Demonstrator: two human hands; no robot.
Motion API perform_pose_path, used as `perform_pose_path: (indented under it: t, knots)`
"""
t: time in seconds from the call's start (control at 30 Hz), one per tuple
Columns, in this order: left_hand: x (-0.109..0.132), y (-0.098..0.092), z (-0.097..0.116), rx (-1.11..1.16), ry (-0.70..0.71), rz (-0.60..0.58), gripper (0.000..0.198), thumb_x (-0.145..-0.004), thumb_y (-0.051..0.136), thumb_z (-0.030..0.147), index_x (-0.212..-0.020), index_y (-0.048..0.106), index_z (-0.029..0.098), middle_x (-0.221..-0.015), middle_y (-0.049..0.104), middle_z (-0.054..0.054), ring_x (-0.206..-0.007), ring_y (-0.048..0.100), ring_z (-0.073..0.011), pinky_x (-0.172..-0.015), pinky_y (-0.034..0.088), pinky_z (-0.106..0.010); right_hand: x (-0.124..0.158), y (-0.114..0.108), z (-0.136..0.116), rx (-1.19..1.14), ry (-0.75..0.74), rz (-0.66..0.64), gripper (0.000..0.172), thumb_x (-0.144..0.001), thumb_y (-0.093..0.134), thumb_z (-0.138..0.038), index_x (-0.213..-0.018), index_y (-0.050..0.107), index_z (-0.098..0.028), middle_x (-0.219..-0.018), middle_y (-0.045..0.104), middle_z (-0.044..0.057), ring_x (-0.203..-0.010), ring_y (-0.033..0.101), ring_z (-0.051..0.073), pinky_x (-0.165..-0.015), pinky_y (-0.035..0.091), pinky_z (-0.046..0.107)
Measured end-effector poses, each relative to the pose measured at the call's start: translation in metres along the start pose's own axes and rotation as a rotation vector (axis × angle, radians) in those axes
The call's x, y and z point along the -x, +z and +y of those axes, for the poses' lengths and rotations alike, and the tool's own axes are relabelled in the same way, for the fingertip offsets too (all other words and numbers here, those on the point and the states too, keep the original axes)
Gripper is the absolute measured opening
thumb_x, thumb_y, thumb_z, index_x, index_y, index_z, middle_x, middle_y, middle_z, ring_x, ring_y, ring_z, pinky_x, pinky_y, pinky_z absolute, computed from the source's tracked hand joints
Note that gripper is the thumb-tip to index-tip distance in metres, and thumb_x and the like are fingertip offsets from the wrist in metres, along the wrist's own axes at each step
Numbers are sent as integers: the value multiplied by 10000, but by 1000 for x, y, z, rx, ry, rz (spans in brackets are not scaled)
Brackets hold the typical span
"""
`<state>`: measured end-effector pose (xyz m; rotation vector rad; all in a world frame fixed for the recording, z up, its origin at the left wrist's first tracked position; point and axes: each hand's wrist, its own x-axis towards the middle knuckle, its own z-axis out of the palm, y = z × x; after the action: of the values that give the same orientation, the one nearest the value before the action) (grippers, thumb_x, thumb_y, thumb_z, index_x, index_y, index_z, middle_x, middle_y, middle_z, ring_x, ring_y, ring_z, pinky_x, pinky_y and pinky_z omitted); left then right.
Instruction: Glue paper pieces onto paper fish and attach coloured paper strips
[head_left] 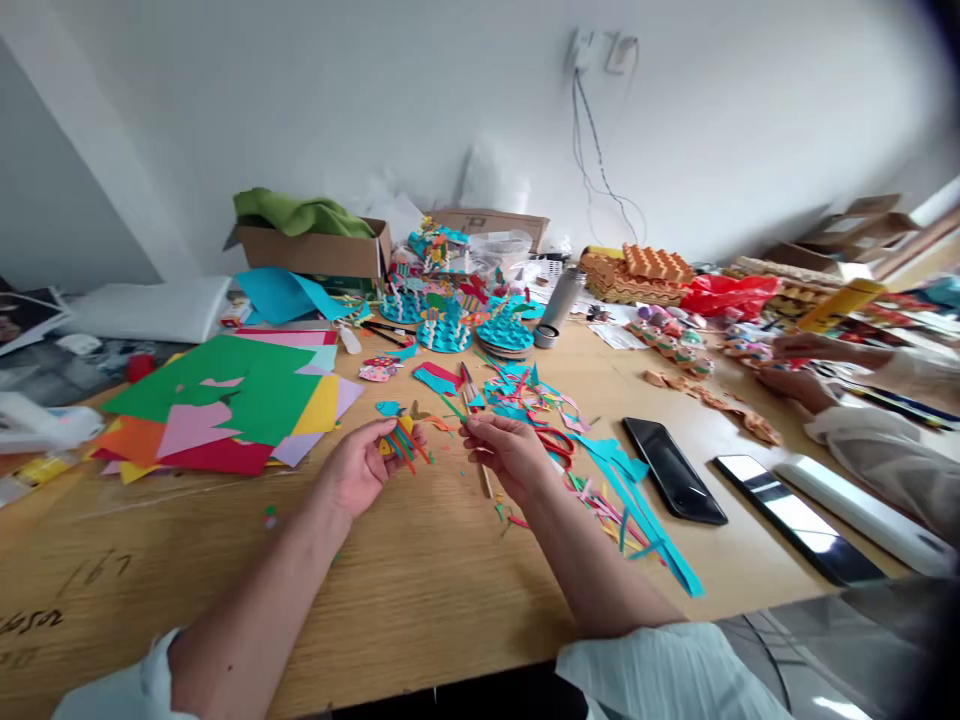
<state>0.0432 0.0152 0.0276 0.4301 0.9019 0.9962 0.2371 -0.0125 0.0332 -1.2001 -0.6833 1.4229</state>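
My left hand [364, 465] is closed around a small bundle of coloured paper strips [405, 445], with yellow, orange, red and teal among them. In my right hand [514, 450], thumb and finger pinch a thin green paper strip [453, 406] that points up and left. Between the hands, paper scraps and a blue paper fish [388, 408] lie on the wooden table. Red-handled scissors [556, 446] rest just beyond my right wrist, partly hidden. A slim wooden stick [486, 482] lies under my right hand.
Stacked coloured paper [247, 390] lies at left. Blue paper decorations [446, 325] and a metal flask [562, 300] stand at the back. Blue strips [637, 510], a black phone [673, 470] and another phone [795, 520] are at right, near another person's hands [799, 385].
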Motion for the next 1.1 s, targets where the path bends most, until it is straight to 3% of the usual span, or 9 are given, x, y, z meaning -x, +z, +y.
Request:
perform_pose_path:
  t: [0.17, 0.33, 0.53, 0.8, 1.1]
  knots:
    - [-5, -5, 3, 57, 77, 25, 142, -814, 551, 75, -872, 677, 104, -875, 759, -115, -784, 746, -217, -626, 569, -269, -14, 23, 16, -78, 49, -54, 288, -519, 890, -300, -694, 717, -151, -686, 712, 28, -558, 606, 94, -484, 495, 190]
    - [-8, -6, 0, 76, 180, -3, 67, -728, 627, 100, -748, 689, 113, -867, 760, -105, -853, 734, -236, -742, 573, -326, -14, 25, 30, -69, 74, -70, 379, -442, 923, -375, -666, 721, -145, -671, 713, 34, -544, 595, 99, -472, 490, 198]
    - [-8, -8, -4, 1, 225, -47, 104, -625, 736, 157, -719, 713, 118, -804, 756, -87, -856, 713, -246, -734, 550, -335, -12, 26, 37, -47, 82, -83, 367, -434, 915, -375, -670, 743, -152, -638, 704, 25, -541, 587, 113, -462, 487, 214]
    - [-6, -5, -6, -47, 224, -52, 144, -571, 793, 189, -684, 724, 131, -735, 743, -61, -745, 691, -195, -690, 522, -291, -10, 25, 37, 46, 100, -91, 431, -609, 798, -548, -749, 731, -146, -659, 678, 33, -567, 599, 127, -456, 498, 228]
    - [-10, -7, -10, -81, 225, -57, 205, -534, 815, 225, -691, 726, 127, -738, 748, -80, -734, 692, -208, -634, 489, -275, -10, 24, 38, 168, 43, -124, 365, -466, 873, -404, -669, 688, -164, -610, 634, -15, -530, 557, 113, -482, 504, 250]
